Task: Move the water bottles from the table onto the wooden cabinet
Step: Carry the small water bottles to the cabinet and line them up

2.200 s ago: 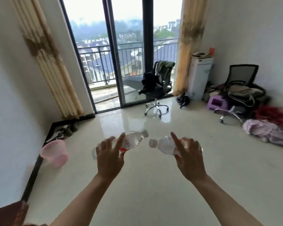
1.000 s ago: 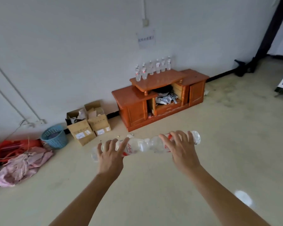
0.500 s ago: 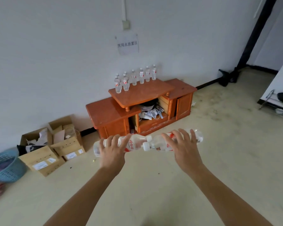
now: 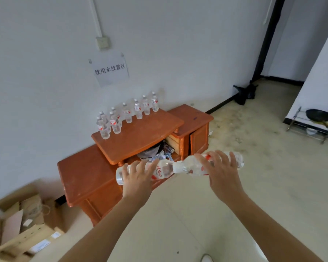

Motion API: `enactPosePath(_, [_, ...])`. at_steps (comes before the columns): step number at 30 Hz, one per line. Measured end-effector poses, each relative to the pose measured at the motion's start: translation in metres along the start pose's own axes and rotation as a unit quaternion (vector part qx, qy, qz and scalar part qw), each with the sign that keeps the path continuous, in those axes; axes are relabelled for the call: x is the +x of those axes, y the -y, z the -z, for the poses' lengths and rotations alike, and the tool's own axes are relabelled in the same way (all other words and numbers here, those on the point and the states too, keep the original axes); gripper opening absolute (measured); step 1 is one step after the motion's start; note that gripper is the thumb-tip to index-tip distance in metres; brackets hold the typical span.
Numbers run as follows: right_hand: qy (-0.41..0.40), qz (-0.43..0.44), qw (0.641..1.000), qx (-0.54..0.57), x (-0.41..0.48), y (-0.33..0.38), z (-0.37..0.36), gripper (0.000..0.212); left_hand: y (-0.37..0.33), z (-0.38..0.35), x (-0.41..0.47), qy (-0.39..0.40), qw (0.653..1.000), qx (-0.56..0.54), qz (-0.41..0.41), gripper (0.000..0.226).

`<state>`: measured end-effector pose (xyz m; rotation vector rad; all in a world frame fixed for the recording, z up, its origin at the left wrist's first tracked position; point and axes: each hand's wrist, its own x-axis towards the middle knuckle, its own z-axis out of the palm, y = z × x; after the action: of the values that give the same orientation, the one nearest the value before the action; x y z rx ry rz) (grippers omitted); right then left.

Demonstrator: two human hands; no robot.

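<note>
My left hand (image 4: 137, 181) grips a clear water bottle (image 4: 160, 172) with a red and white label, held sideways with its neck pointing right. A second clear bottle (image 4: 233, 160) lies sideways in my right hand (image 4: 222, 175), its white cap pointing left and nearly meeting the first bottle. Both are held in the air in front of the orange wooden cabinet (image 4: 140, 135). Several water bottles (image 4: 128, 112) stand upright in a row along the back of the cabinet's raised top, by the wall.
Open cardboard boxes (image 4: 21, 229) sit on the floor left of the cabinet. A paper sign (image 4: 110, 69) hangs on the wall above it. A metal rack with a black pan (image 4: 319, 117) stands at the far right. A black bag (image 4: 244, 92) lies in the corner.
The view has swung from the balcony windows round to the wall, and the cabinet has grown nearer and larger. Both hands still hold their bottles sideways in front of me.
</note>
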<state>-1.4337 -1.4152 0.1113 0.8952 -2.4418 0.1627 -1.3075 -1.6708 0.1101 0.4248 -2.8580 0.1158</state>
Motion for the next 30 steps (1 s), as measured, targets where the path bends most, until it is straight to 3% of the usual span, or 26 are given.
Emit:
enactPosePath(6, [0.023,0.0,0.998,0.058,0.14,-0.075,-0.089,0.083,-0.015,-0.037,0.159,0.003,0.999,0.001,0.037,0.076])
enactPosePath(10, [0.042,-0.006,0.995,0.087,0.224,-0.093,-0.114,0.08,0.001,-0.042,0.226,-0.008,0.998,0.016,0.066,0.09])
enactPosePath(12, [0.045,0.01,0.994,0.095,0.265,-0.098,-0.136,0.077,0.012,-0.054,0.256,-0.007,0.996,0.005,0.087,0.086])
enactPosePath(15, [0.036,0.052,0.992,0.11,0.322,-0.097,-0.172,0.07,0.034,-0.073,0.302,-0.012,0.993,-0.007,0.115,0.088])
enactPosePath(20, [0.067,0.082,0.987,0.119,0.421,-0.078,-0.25,0.085,0.089,-0.126,0.387,-0.021,0.987,-0.049,0.153,0.087])
enactPosePath(30, [0.098,0.049,0.974,0.196,0.586,-0.031,-0.353,0.087,0.196,-0.18,0.54,-0.047,0.967,-0.131,0.215,0.071])
